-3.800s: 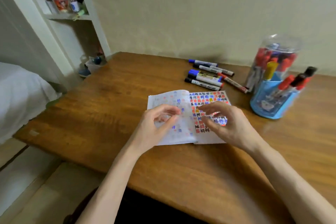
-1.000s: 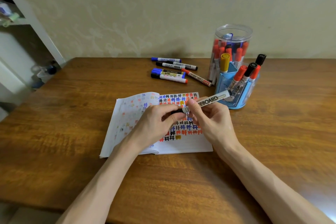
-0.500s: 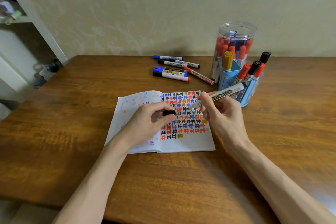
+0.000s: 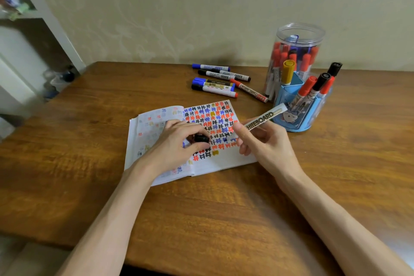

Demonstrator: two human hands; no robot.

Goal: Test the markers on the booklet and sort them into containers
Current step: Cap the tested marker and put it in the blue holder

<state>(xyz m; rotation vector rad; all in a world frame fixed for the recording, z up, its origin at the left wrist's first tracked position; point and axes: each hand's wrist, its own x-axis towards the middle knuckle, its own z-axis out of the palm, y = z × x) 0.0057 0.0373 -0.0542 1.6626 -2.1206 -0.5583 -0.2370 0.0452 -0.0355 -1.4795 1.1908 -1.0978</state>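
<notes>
An open booklet (image 4: pixel 226 159) covered in red, blue, black and yellow marks lies at the middle of the wooden table (image 4: pixel 201 213). My right hand (image 4: pixel 262 143) grips an uncapped white whiteboard marker (image 4: pixel 264 117), its tip down on the right page. My left hand (image 4: pixel 179 143) rests on the booklet and pinches the marker's black cap (image 4: pixel 201 138). Behind the booklet lie several loose markers (image 4: pixel 221 80). At the back right stand a blue pen holder (image 4: pixel 298 105) with markers and a clear jar (image 4: pixel 295 58) full of markers.
A pale wall runs along the table's back edge. A white shelf unit (image 4: pixel 33 20) with small items stands at the left, beyond the table's corner.
The cap has come off the marker and my left hand now holds it apart. My right hand has lowered the marker tip onto the right page.
</notes>
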